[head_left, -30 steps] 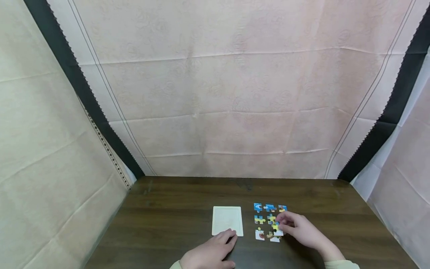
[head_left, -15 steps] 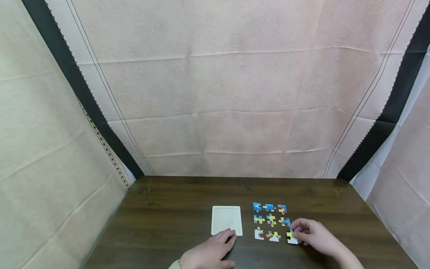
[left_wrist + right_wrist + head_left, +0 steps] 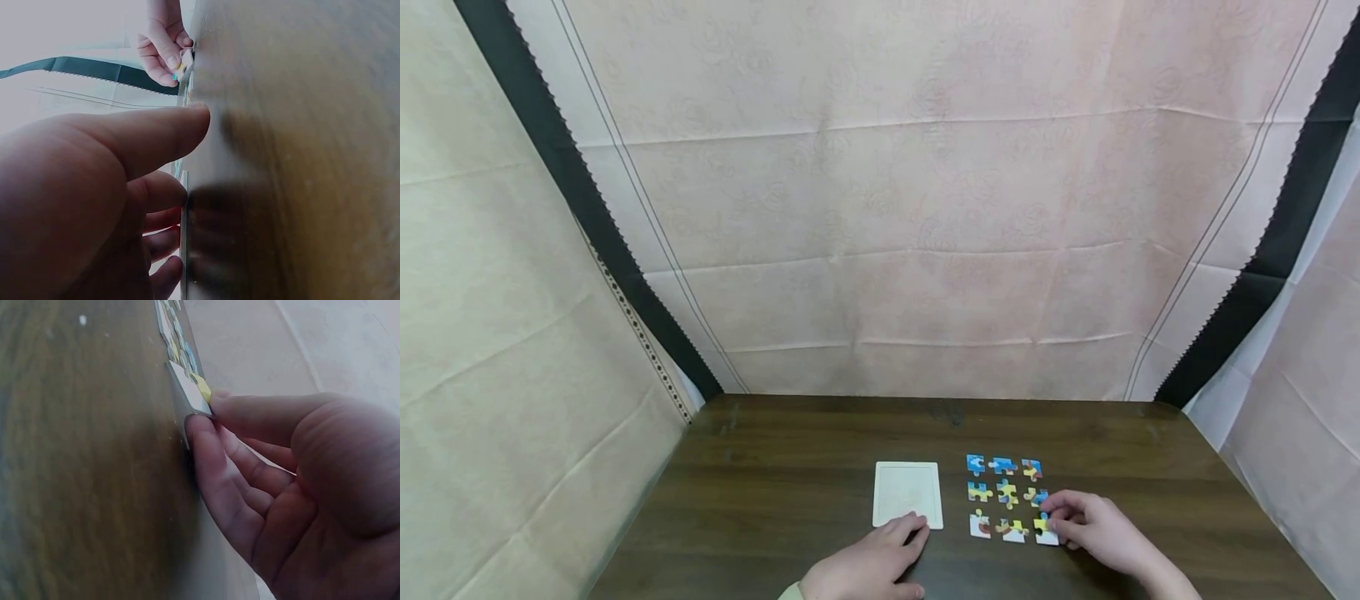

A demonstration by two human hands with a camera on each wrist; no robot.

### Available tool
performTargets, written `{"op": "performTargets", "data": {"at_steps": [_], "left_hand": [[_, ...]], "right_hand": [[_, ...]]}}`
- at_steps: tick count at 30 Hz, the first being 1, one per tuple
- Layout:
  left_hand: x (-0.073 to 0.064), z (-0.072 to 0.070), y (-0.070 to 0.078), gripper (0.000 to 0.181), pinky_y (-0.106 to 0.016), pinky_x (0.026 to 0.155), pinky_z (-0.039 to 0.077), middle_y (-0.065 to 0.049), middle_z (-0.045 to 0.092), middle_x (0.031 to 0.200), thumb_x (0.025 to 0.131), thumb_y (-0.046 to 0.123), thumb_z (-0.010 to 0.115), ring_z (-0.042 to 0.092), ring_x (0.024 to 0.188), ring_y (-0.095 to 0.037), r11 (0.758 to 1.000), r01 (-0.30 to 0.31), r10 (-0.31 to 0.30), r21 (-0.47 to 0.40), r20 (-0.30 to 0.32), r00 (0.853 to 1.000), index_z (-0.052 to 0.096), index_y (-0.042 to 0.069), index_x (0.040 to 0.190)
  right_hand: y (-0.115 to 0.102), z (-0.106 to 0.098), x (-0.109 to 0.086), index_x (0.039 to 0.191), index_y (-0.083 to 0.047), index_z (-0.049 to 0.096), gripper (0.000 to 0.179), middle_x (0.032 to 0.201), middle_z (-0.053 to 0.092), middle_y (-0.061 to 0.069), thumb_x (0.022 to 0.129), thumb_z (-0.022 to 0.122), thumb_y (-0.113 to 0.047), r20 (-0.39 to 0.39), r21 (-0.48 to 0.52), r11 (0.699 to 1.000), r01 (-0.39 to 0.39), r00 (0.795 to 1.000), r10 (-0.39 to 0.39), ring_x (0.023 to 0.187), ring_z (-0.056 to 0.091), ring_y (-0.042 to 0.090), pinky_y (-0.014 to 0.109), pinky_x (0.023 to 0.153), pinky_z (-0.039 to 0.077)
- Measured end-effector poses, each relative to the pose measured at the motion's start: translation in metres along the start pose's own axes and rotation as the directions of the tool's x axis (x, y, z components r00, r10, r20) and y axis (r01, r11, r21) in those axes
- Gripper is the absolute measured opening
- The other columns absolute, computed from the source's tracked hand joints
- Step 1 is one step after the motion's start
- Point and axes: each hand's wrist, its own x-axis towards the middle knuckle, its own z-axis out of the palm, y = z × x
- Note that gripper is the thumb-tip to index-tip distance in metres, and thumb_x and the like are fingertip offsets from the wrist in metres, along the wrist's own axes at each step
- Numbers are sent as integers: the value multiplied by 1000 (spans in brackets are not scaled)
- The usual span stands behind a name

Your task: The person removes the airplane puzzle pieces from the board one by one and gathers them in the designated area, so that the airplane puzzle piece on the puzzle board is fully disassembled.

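Observation:
My right hand (image 3: 1090,529) pinches a jigsaw puzzle piece (image 3: 1047,532), yellow on top and white below, between thumb and fingers. In the right wrist view the piece (image 3: 189,389) is tilted, its near edge lifted off the table. Blue, yellow and white puzzle pieces lie apart in rows beside it, such as the middle piece (image 3: 1007,493). My left hand (image 3: 872,560) lies with extended fingertips on the near edge of a square white puzzle tray (image 3: 907,492). Nothing sits in the visible part of that tray.
The dark wooden table (image 3: 775,483) carries everything. Pale cloth walls (image 3: 925,250) with black bands rise behind it and at both sides.
The right hand moved from beside the middle rows to the right with the white-and-yellow puzzle piece, then slightly left to the end of the bottom row. The left hand stayed in place.

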Motion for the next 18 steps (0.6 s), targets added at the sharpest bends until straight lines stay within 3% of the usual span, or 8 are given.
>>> {"op": "performTargets", "data": {"at_steps": [5, 10, 18], "left_hand": [[0, 0, 0, 71, -31, 116, 42, -7, 36, 166, 108, 48, 61, 38, 153, -23, 1000, -7, 7, 1, 0, 1000, 46, 4, 161], [1, 0, -1, 71, -31, 116, 43, -7, 37, 165, 108, 48, 61, 38, 152, -22, 1000, -11, 11, 14, 2, 1000, 47, 4, 161], [2, 0, -2, 71, -31, 116, 43, -8, 37, 166, 108, 49, 61, 39, 152, -23, 999, -17, 17, 28, 2, 1000, 46, 4, 162]], "right_hand": [[-2, 2, -1, 117, -3, 74, 24, 97, 69, 4, 99, 78, -18, -10, -71, 997, 16, 1000, -17, 77, 65, 17, 31, 65, 58], [-5, 4, -2, 115, -7, 75, 33, 101, 69, 1, 89, 88, -23, -17, -187, 981, 58, 998, -63, 79, 61, 8, 27, 68, 52], [-8, 6, 0, 112, -8, 76, 33, 97, 65, 0, 85, 91, -16, -15, -202, 979, 13, 1000, -16, 79, 58, 15, 28, 67, 51]]}}
